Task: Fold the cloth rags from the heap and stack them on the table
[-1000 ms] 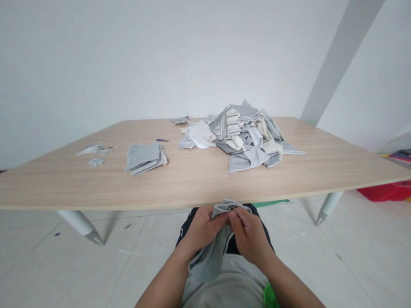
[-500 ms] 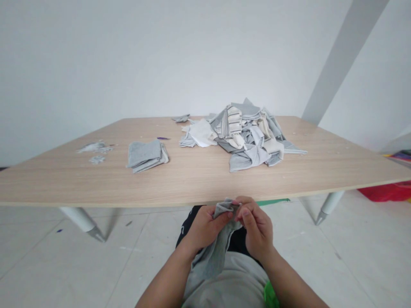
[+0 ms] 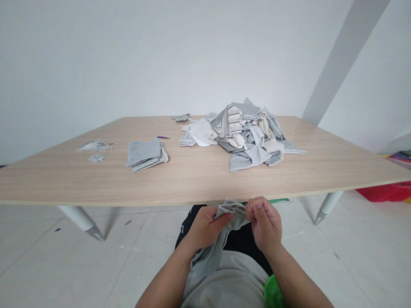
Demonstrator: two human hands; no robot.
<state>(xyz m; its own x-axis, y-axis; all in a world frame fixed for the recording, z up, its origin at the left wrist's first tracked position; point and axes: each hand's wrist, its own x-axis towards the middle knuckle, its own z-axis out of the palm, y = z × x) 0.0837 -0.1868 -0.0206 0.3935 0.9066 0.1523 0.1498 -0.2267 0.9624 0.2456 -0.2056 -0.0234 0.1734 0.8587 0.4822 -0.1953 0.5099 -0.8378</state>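
A piece of grey cloth hangs over my lap, just in front of the table's near edge. My left hand is closed around its upper part, thumb lying on top of the folds. At the cloth's right end, my right hand is closed in a pinch at the edge. Whether a loose thread is also between those fingertips is too small to tell. The cloth's lower part drapes down toward my shirt, partly behind my left forearm.
On the wooden table lie a stack of folded grey cloths, a large heap of grey, white and striped fabric, white thread scraps and a small purple tool. A red bag is on the floor at right.
My right hand has moved a little to the right, away from my left hand, and the cloth's top edge is stretched out between them. My left hand keeps its grip.
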